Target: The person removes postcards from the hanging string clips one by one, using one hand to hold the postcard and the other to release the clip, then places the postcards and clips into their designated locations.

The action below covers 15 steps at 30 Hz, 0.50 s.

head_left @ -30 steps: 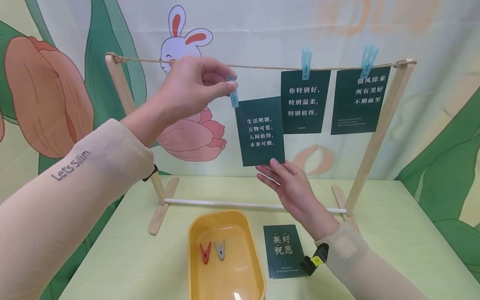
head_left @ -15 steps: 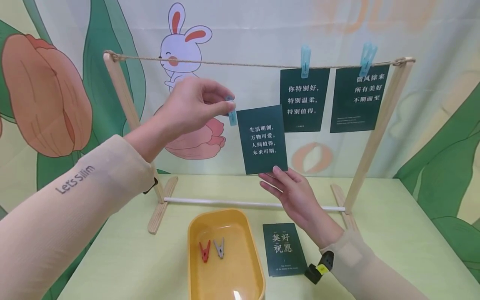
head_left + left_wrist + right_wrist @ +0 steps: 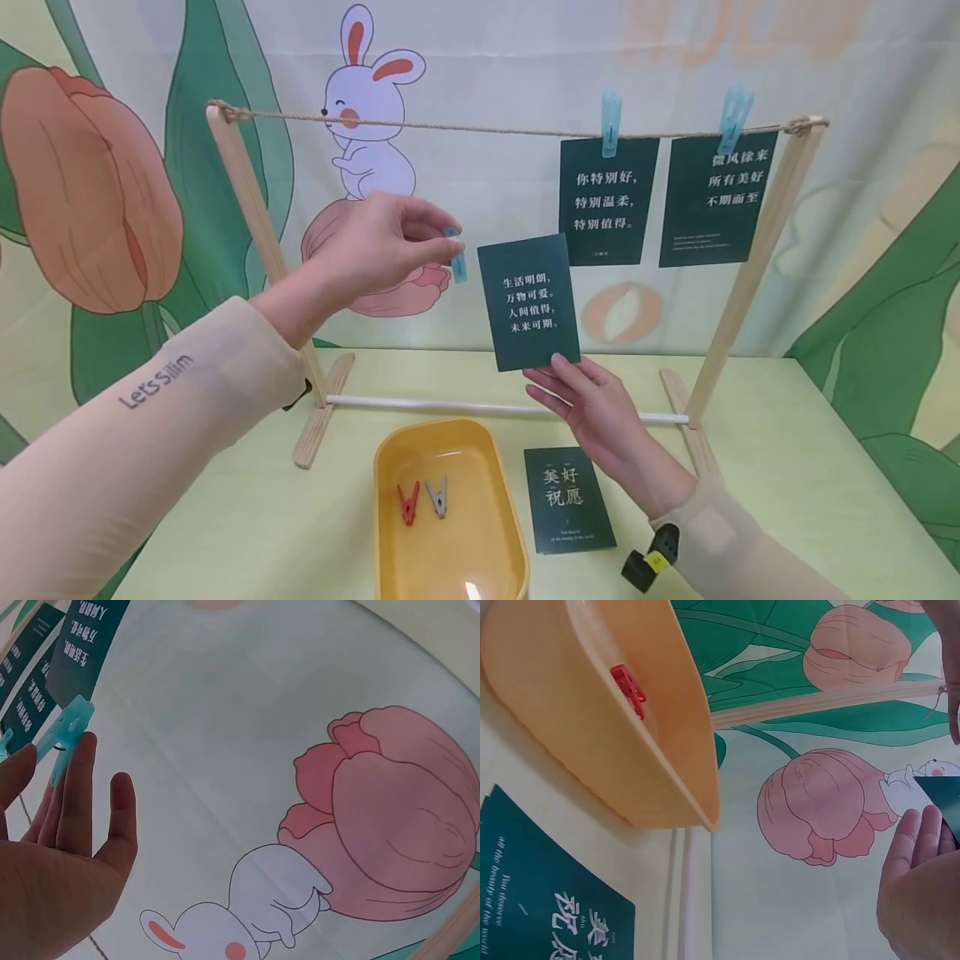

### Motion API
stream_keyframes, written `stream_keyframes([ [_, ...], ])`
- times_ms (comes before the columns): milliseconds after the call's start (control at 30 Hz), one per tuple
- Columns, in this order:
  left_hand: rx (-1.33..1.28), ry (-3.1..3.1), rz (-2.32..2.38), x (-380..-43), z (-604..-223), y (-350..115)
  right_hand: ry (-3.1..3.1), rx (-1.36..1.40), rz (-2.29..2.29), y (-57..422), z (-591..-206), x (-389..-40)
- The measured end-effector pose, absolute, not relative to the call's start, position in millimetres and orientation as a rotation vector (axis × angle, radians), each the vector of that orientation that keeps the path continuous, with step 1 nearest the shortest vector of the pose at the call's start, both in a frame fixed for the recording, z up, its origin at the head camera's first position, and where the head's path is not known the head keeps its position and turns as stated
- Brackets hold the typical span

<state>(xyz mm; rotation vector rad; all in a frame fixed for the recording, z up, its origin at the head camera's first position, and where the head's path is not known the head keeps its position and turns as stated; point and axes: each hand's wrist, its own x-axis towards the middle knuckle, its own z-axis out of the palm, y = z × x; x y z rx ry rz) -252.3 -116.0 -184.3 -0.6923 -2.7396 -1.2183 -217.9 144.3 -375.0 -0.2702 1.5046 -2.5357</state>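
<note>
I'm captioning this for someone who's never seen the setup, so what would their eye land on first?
Probably the dark green card with white lettering, held by its lower edge in the right hand, while the left hand pinches a blue clothespin to its left. Next, perhaps, come two similar cards hanging toward the right end of the string, and the cartoon rabbit behind its left half.
</note>
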Motion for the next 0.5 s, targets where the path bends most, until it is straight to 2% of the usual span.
stream_keyframes([
  [500,-0.709,-2.758,-1.305,-254,-216,-120,1.479,-0.146,-2.557,157,-389,-204],
])
